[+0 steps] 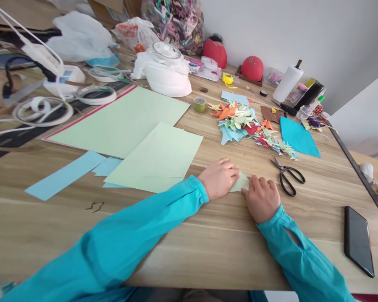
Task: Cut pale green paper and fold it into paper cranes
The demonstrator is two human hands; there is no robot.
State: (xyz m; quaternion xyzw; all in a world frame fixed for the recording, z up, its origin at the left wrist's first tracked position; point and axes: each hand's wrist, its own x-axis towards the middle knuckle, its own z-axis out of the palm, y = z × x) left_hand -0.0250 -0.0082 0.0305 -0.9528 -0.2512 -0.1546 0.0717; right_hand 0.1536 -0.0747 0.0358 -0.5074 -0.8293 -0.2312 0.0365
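Note:
A small folded piece of light green paper lies flat on the wooden table between my two hands. My left hand presses on its left side, fingers bent and close together. At its right end, my right hand has curled fingers and the thumb closed on the edge; most of that end is hidden. Larger light green sheets lie to the left, near my left forearm. Black-handled scissors rest slightly open to the right of my right hand. Beyond my hands is a pile of colourful folded paper shapes.
Blue paper strips and a big green sheet with a red edge lie at left. A spool of thread stands near the pile. A turquoise sheet and a phone are at right. White cable coils clutter the far left.

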